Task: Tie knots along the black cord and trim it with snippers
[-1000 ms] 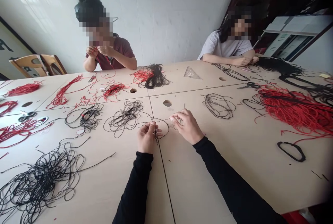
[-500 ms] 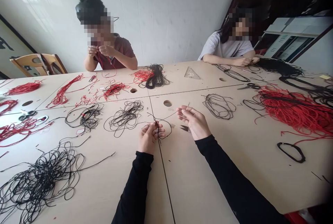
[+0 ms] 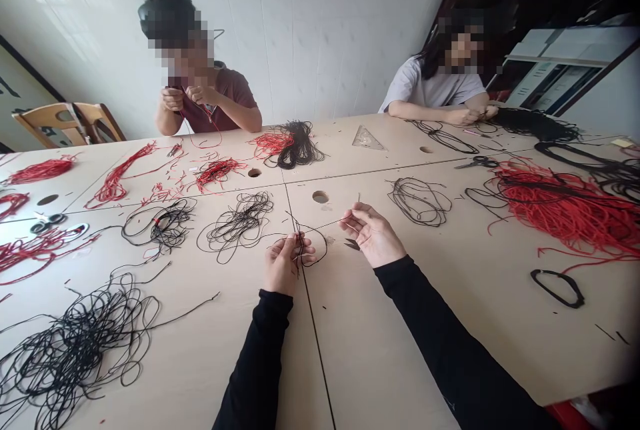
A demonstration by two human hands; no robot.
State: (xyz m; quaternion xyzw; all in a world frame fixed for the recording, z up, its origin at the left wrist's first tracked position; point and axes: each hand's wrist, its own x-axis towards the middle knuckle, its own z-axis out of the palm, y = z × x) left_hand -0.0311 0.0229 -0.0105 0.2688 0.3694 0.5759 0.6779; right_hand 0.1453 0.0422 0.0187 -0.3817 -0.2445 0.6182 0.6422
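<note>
Between my hands, over the middle of the table, is a thin black cord (image 3: 326, 247) with a loop curving out to the right. My left hand (image 3: 286, 260) pinches the cord's gathered strands between thumb and fingers, and short ends stick out above and below the grip. My right hand (image 3: 373, 233) pinches one end, which runs fairly straight across from the left hand; a short tip shows above the fingers. Partly hidden behind the right hand lies a small dark pointed tool (image 3: 352, 243), perhaps snips.
Black cord bundles (image 3: 240, 227) and a large black tangle (image 3: 85, 343) lie left. At right are a black coil (image 3: 420, 202), scissors (image 3: 477, 162), a red cord heap (image 3: 555, 210) and a black ring (image 3: 557, 288). A set square (image 3: 369, 139) lies far back. Two people work opposite.
My hands hold the same cord in nearly the same place. The view has shifted slightly. The person across on the left has moved their hands a little apart.
</note>
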